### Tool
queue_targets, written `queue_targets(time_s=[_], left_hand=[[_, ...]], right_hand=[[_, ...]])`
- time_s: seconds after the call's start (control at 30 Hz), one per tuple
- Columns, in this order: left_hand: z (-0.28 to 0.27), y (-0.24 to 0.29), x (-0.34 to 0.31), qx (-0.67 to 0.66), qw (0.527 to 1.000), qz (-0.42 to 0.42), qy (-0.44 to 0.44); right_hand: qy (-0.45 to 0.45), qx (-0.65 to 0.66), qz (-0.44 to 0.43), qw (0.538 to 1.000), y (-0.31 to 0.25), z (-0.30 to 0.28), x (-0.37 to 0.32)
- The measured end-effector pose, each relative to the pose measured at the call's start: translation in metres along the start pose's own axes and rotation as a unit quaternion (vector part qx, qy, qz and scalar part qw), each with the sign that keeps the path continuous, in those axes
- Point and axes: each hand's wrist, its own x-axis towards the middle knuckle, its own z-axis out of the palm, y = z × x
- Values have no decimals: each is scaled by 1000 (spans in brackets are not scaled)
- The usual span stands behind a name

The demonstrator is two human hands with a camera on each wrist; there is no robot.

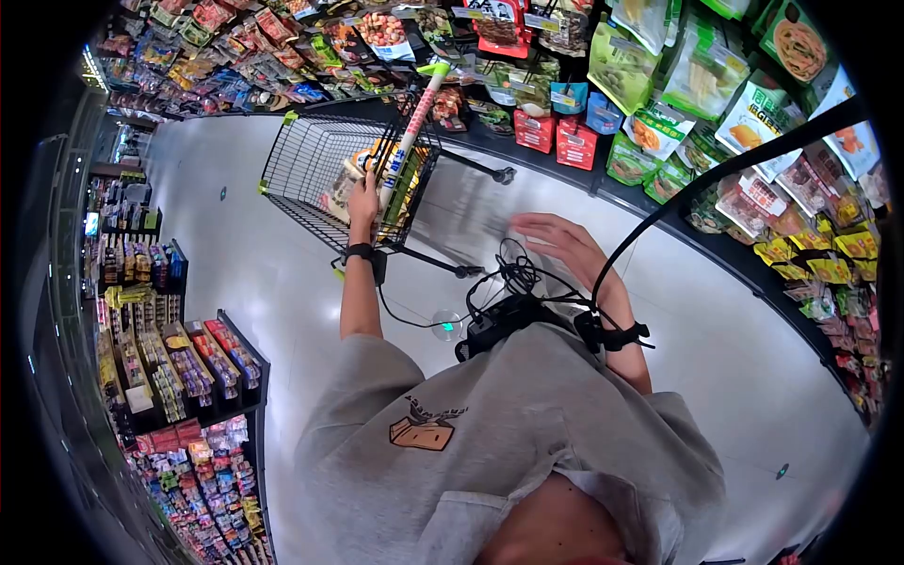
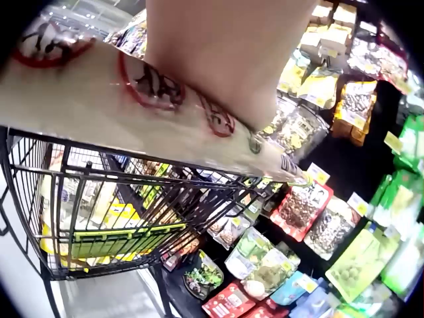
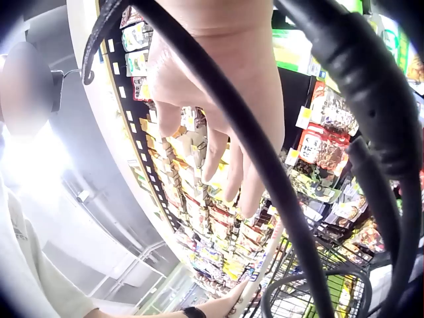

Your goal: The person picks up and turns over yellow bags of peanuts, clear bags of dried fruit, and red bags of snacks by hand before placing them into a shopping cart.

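Note:
My left hand [image 1: 363, 201] grips one end of the shopping cart's handle [image 1: 420, 115], a pale bar printed with red. In the left wrist view that hand [image 2: 218, 53] lies across the handle [image 2: 73, 106], its fingers hidden. The black wire cart [image 1: 301, 160] holds a pale bag [image 1: 341, 194] and yellow packages [image 1: 406, 188]. My right hand [image 1: 563, 247] hangs in the air beside the cart, slightly blurred, holding nothing. Its fingers [image 3: 215, 156] are extended and spread in the right wrist view, with a cable crossing in front.
Shelves of bagged snacks [image 1: 621, 71] curve along the far side and right. Lower racks of packaged goods [image 1: 193, 363] stand at left. Pale tiled floor [image 1: 217, 179] lies between them. Black cables [image 1: 518, 273] hang at my chest, and one arcs past my right hand.

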Motion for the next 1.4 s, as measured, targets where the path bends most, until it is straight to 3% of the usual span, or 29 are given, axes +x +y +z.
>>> queue_targets(time_s=[0.03,0.1,0.17,0.23,0.3,0.33,0.4,0.43,0.47,0.5,0.53,0.57,0.63,0.67,0.7,0.73,0.77,0.8,0.83,0.87,0.97,1.0,1.1,1.13,1.2,1.27,1.3,1.33,1.4], left_hand=[[-3,2,0,-11,1000,-3,-28],[-7,15,-16,-48,999,-8,1],[14,-15,-2,-92,995,21,25],[10,3,-15,-55,997,-1,49],[10,22,-25,-36,975,121,182],[5,52,-32,-104,966,145,188],[7,103,-20,-228,957,139,115],[11,146,-15,-332,923,176,83],[10,189,-10,-367,914,173,-13],[14,222,3,-322,916,234,-57],[28,251,16,-363,880,296,-82],[43,277,29,-359,880,298,-90],[75,313,81,-415,828,347,-148],[67,343,96,-531,782,196,-262],[62,376,113,-580,756,110,-281],[78,380,140,-570,753,102,-312],[81,415,190,-415,840,211,-280],[129,425,262,-340,828,398,-200],[106,454,253,-334,842,348,-242],[116,466,274,-232,878,357,-218],[150,487,308,-40,881,414,-224],[183,486,331,-10,865,466,-189],[219,505,353,36,856,470,-211],[261,502,382,57,850,483,-202],[273,515,381,139,816,512,-231],[332,502,411,133,797,561,-179],[319,508,405,195,775,568,-199],[339,503,415,195,772,570,-202],[352,499,424,-45,846,505,-164]], right_hand=[[6,5,-1,1000,-1,-2,2],[21,-7,2,1000,-3,-8,5],[20,47,-34,998,8,-17,8],[25,50,-41,998,-6,-15,12],[36,30,-53,998,-20,-15,12],[45,36,-61,997,-23,-18,13],[56,8,-80,995,-28,-28,15],[72,26,-78,994,-26,-38,18],[86,42,-74,993,-25,-47,22],[105,44,-83,990,-32,-49,27],[134,60,-69,987,-40,-50,30],[136,62,-63,987,-40,-60,37],[138,18,-50,989,-48,-72,44],[105,-4,-47,993,-55,-76,46],[95,-11,-39,995,-60,-79,48],[85,-25,-36,995,-70,-87,54],[84,-49,-27,995,-78,-90,60],[82,-77,-14,994,-86,-95,65],[89,-82,-30,992,-91,-101,72],[106,-80,-26,991,-98,-104,79],[112,-139,-68,982,-121,-116,94],[117,-140,-80,980,-126,-121,98],[133,-56,-132,981,-133,-136,106],[144,-55,-136,979,-134,-138,109],[176,-65,-133,973,-141,-141,114],[203,-82,-122,968,-146,-148,120],[225,-90,-123,962,-145,-152,121],[247,-96,-124,956,-143,-154,123],[268,-60,-136,952,-144,-158,129]])
